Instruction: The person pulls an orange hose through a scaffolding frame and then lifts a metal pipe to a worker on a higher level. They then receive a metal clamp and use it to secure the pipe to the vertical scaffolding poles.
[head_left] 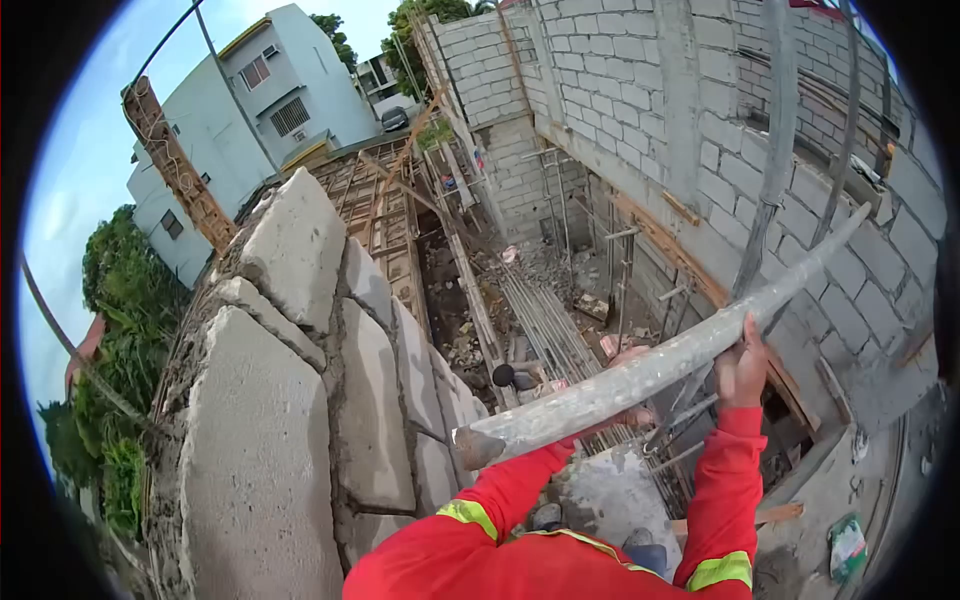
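A long grey metal pipe [610, 392], spattered with pale marks, slants across my front. Its near hollow end lies by the block wall at my left, and its far end reaches up to the right. My right hand [740, 372] grips it from below, thumb up along its side. My left hand [632, 416] is mostly hidden behind the pipe; part of it shows beneath, seemingly wrapped around it. Red sleeves with yellow-green bands cover both arms.
A rough block wall [265, 460] rises close at my left. Upright scaffold poles [770, 170] and a taller block wall [600, 90] stand at right. Far below lie rubble, planks and a bundle of pipes [555, 325]. A green-and-white packet [847, 548] lies at lower right.
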